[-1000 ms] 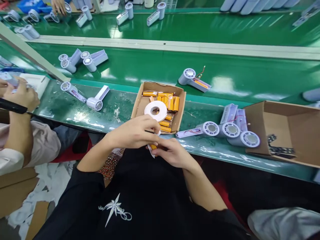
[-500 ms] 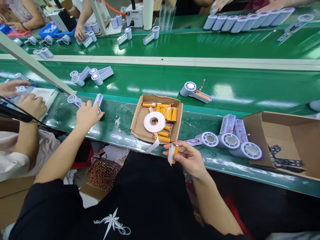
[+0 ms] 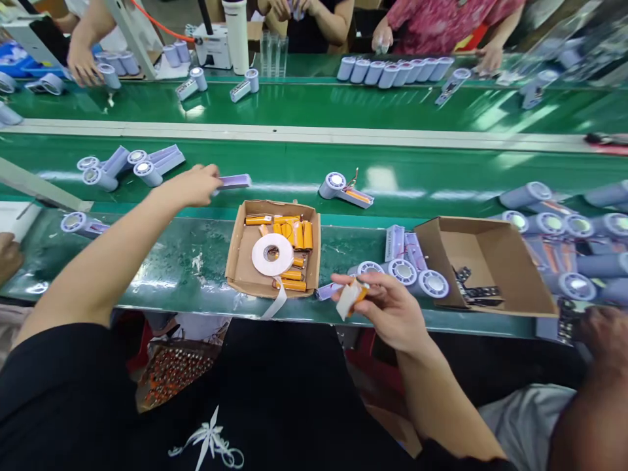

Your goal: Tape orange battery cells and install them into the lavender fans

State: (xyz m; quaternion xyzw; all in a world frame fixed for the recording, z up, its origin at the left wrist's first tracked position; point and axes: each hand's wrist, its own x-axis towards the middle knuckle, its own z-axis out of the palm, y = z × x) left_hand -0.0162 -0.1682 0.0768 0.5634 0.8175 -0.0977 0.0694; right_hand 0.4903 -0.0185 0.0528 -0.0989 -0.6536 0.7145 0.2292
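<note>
My left hand (image 3: 193,186) reaches out over the far belt, its fingers closed round a lilac handheld fan body (image 3: 236,182). The open trough of the handle sticks out to the right, while the rest is hidden by the hand. Above the near bench edge, my right hand (image 3: 390,307) pinches an orange battery (image 3: 362,296) with a strip of white tape (image 3: 347,301) on it. Between the hands stands a shallow cardboard box (image 3: 236,265) of several orange batteries (image 3: 307,235). A roll of white tape (image 3: 260,255) lies on them, its loose end hanging over the box's front.
Several fan bodies (image 3: 402,271) lie right of my right hand, beside a larger cardboard box (image 3: 520,281) with dark parts. One fan with a battery (image 3: 350,190) sits on the belt. A co-worker's hand (image 3: 601,333) is at far right; others work across the belts.
My left hand has lifted a fan body from the bench and carried it forward and right over the belt. My right hand still holds the taped battery. The view has turned right.
</note>
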